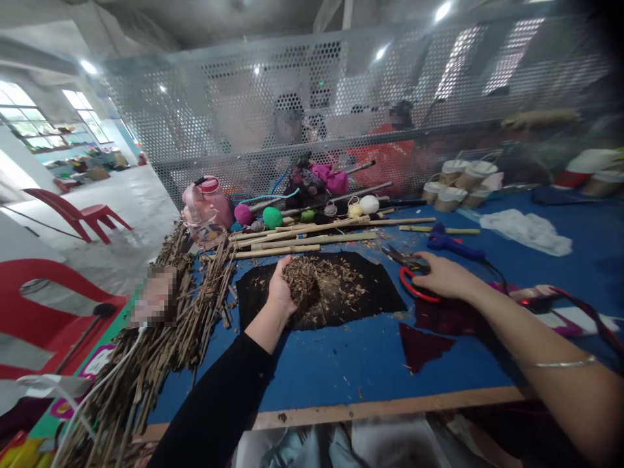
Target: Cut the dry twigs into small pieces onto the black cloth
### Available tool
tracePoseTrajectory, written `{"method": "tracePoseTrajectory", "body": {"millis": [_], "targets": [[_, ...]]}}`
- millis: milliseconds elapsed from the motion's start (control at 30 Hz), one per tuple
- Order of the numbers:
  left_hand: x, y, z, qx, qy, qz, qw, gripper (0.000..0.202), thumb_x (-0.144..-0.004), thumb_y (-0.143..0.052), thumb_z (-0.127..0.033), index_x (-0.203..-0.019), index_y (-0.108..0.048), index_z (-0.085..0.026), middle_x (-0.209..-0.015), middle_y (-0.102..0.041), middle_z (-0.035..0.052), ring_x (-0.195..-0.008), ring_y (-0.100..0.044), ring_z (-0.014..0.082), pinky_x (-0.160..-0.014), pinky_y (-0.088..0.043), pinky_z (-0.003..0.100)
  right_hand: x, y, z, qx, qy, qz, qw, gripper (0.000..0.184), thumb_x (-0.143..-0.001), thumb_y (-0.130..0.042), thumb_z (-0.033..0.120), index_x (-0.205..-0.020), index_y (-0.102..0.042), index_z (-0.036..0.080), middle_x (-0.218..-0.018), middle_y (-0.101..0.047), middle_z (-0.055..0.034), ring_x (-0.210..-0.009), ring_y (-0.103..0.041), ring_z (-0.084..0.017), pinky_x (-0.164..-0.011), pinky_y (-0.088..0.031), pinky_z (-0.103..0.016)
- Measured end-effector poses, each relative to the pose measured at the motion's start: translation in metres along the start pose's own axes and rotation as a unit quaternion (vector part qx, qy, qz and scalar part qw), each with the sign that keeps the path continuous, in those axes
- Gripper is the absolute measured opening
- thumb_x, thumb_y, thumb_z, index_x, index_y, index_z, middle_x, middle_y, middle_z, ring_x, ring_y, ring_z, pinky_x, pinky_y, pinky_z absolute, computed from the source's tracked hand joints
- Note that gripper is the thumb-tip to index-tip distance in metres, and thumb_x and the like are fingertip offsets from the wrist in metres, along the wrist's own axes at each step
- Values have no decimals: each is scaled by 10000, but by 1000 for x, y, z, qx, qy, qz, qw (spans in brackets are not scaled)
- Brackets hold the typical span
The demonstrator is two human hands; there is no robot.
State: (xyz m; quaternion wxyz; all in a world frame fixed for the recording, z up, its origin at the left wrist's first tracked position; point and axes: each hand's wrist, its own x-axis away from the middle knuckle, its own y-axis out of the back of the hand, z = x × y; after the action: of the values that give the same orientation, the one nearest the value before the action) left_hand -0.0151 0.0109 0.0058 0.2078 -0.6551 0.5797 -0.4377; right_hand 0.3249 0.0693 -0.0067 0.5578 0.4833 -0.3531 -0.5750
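My left hand (281, 291) is closed around the side of a rounded clump covered in small brown bark-like chips (303, 281). The clump rests over a black cloth (375, 286), where more loose chips lie scattered to its right. My right hand (446, 276) is closed on red-handled scissors (405, 286) at the cloth's right end, their blades pointing away to the upper left. Dark red cloth scraps (423, 344) lie below and beside that hand. Behind it is a blue glue gun (453, 244) with a cable.
Dry brown stalks (195, 318) are heaped along the table's left side. Bamboo sticks (302, 242) and yarn balls (272, 218) lie at the back, beside a pink jug (214, 201). Small pots (451, 195) and white cloth (524, 231) sit back right. A perforated metal screen (224, 117) stands behind.
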Motion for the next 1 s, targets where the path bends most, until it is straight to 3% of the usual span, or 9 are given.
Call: {"method": "tracePoseTrajectory", "body": {"millis": [100, 167, 267, 367, 467, 567, 700, 800, 1000], "targets": [[0, -1, 0, -6, -2, -3, 1000, 262, -744, -532, -371, -755, -624, -126, -569, -623, 34, -484, -582, 146, -526, -497, 275, 7, 13, 19, 9, -39, 6, 999, 656, -678, -619, 331, -1255, -478, 54, -926, -656, -245, -734, -634, -295, -562, -420, -339], [1, -2, 0, -8, 2, -4, 1000, 310, -757, -520, -414, -749, -626, -123, -570, -629, 43, -483, -583, 150, -516, -495, 275, 16, 17, 37, -21, -43, -16, 999, 600, -690, -594, 277, -1256, -496, 101, -1006, -646, -219, -795, -631, -298, -613, -435, -352], [4, -2, 0, -4, 10, -4, 1000, 428, -764, -486, -518, -752, -634, -117, -586, -641, 69, -498, -596, 174, -510, -498, 297, 34, 12, 69, -165, 21, -16, 986, 563, -678, -578, 227, -1234, -517, 166, -974, -668, -130, -795, -638, -263, -680, -480, -352], [4, -2, 2, 12, 0, -30, 999, 449, -758, -486, -539, -771, -641, -118, -626, -657, 79, -549, -621, 198, -568, -515, 330, 52, 4, 103, -290, 127, 33, 948, 579, -722, -540, 276, -1283, -448, 170, -1001, -653, -93, -847, -638, -231, -734, -507, -336], [1, -1, 5, 19, -15, -90, 996, 347, -752, -526, -456, -782, -642, -131, -651, -664, 55, -598, -638, 197, -654, -519, 339, 65, 1, 133, -250, 176, 77, 949, 494, -766, -512, 297, -1252, -475, 216, -947, -648, -71, -774, -623, -200, -674, -508, -309], [-1, -2, 7, 14, -37, -116, 992, 282, -761, -525, -392, -765, -642, -136, -642, -655, 34, -608, -636, 178, -684, -507, 308, 72, -2, 153, -211, 179, 50, 959, 437, -772, -517, 317, -1193, -480, 205, -838, -623, -52, -677, -583, -174, -616, -485, -292], [0, -6, 10, -13, -79, -89, 993, 263, -787, -487, -332, -745, -647, -127, -640, -652, 30, -588, -621, 164, -676, -488, 285, 70, -8, 162, -155, 170, 17, 973, 460, -685, -637, 408, -1089, -518, 225, -982, -614, -74, -835, -587, -226, -693, -468, -326], [3, -7, 11, -39, -89, -72, 993, 260, -794, -476, -310, -740, -649, -124, -631, -650, 26, -578, -609, 152, -666, -475, 270, 65, -12, 164, -135, 183, 8, 974, 564, -650, -664, 486, -1124, -515, 219, -1085, -585, -91, -966, -560, -263, -800, -450, -371], [4, -4, 12, -62, -81, -39, 994, 257, -783, -484, -333, -759, -637, -127, -631, -645, 31, -587, -611, 172, -683, -468, 300, 57, -12, 172, -114, 213, -13, 970, 621, -618, -681, 535, -1118, -551, 190, -1040, -586, -100, -957, -561, -263, -829, -447, -379]]}}
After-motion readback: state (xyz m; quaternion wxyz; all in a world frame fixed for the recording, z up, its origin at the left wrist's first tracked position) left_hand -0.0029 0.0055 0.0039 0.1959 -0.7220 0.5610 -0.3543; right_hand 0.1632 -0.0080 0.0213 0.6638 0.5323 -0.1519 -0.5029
